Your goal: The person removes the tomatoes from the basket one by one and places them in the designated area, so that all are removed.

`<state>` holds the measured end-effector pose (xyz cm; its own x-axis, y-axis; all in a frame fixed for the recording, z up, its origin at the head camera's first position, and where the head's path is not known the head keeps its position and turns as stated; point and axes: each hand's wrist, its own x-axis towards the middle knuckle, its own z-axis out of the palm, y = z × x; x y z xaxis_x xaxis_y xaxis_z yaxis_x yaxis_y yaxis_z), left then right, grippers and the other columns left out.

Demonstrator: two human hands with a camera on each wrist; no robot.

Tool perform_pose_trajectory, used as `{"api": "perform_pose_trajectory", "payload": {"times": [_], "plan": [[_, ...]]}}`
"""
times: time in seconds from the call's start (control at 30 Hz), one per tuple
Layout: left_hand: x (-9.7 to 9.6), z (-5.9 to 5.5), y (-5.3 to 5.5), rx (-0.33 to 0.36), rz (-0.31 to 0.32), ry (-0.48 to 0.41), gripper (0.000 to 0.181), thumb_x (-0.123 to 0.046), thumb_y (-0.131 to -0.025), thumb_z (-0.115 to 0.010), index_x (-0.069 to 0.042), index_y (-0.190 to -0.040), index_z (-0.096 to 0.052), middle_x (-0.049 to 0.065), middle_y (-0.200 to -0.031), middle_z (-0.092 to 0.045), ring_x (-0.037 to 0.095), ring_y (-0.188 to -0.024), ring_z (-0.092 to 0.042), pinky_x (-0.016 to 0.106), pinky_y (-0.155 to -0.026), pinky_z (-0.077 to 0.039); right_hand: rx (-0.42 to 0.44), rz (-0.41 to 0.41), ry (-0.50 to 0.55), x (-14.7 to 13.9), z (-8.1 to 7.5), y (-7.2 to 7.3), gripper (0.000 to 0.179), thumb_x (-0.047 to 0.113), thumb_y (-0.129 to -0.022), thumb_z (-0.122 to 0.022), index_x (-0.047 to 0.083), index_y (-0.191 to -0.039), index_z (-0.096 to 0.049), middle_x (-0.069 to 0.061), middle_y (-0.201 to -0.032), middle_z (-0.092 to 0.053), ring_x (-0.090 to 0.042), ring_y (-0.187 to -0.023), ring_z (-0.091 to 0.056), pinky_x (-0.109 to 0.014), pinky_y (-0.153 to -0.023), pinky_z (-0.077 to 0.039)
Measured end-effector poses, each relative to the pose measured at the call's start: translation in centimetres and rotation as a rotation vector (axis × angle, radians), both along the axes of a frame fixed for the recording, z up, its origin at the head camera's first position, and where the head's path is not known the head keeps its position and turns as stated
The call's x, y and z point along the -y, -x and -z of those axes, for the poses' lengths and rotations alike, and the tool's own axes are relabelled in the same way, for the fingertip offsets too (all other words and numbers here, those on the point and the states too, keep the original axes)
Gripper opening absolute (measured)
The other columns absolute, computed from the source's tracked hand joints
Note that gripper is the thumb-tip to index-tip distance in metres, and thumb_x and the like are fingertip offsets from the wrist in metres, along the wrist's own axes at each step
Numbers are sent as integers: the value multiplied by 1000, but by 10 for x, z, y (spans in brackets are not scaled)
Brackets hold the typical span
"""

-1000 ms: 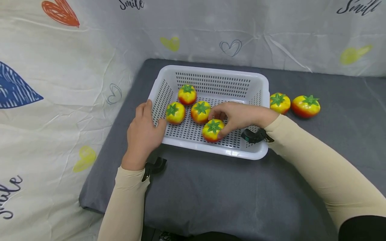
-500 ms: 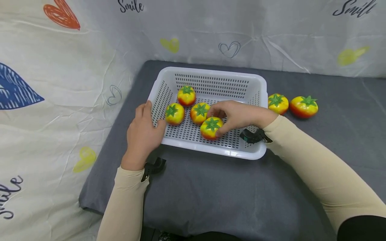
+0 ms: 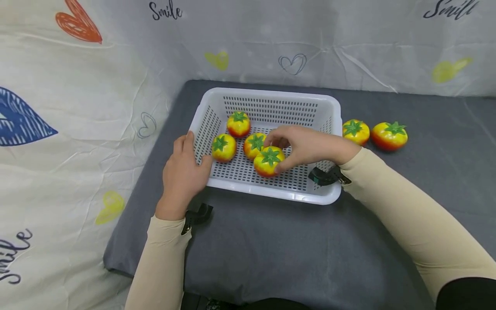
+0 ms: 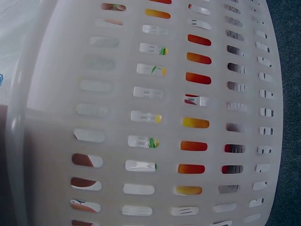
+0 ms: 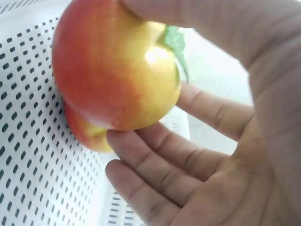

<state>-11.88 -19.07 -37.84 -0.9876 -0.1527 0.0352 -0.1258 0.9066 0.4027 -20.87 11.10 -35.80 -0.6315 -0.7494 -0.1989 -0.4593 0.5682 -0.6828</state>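
Note:
A white perforated plastic basket (image 3: 267,194) holds several yellow-and-red artificial tomatoes with green star-shaped leaves. My right hand (image 3: 306,144) reaches over its inside and pinches the front tomato (image 3: 268,162) between thumb and fingers. Just behind that one is another tomato (image 3: 253,145), partly covered by it. Further left sit a tomato (image 3: 224,148) near the left wall and one (image 3: 238,124) toward the back. At the basket's left end, my left hand (image 3: 185,170) grips the rim. In the right wrist view, the held tomato (image 5: 113,66) lies against the thumb, fingers beneath it.
Two more tomatoes, one (image 3: 355,132) close to the basket's right side and one (image 3: 389,136) farther right, lie on the grey cloth-covered table (image 3: 263,241). A printed white curtain (image 3: 255,26) hangs behind and to the left.
My right hand has shifted the pinched tomato slightly left and away from me, so it overlaps the tomato behind it more. My left hand stays on the rim.

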Motion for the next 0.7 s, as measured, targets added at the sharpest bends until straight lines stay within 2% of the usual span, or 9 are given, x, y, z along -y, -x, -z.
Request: {"api": "perform_pose_trajectory", "payload": {"times": [0.43, 0.7], "plan": [[1, 2, 0, -6, -2, 5, 76, -32, -99, -48, -4, -166, -27, 23, -162, -35, 42, -92, -61, 53, -75, -51, 22, 106, 61, -28, -22, -9, 57, 29, -80, -92, 15, -129, -66, -2, -126, -68, -24, -119, -62, -51, -110, -46], [0, 2, 0, -1, -5, 6, 76, -32, -98, -49, -4, -166, -27, 23, -162, -35, 42, -91, -61, 51, -73, -52, -2, 195, 48, -52, -35, -15, 56, 28, -80, -91, 16, -130, -67, -2, -123, -69, -24, -117, -62, -51, -110, -45]]}}
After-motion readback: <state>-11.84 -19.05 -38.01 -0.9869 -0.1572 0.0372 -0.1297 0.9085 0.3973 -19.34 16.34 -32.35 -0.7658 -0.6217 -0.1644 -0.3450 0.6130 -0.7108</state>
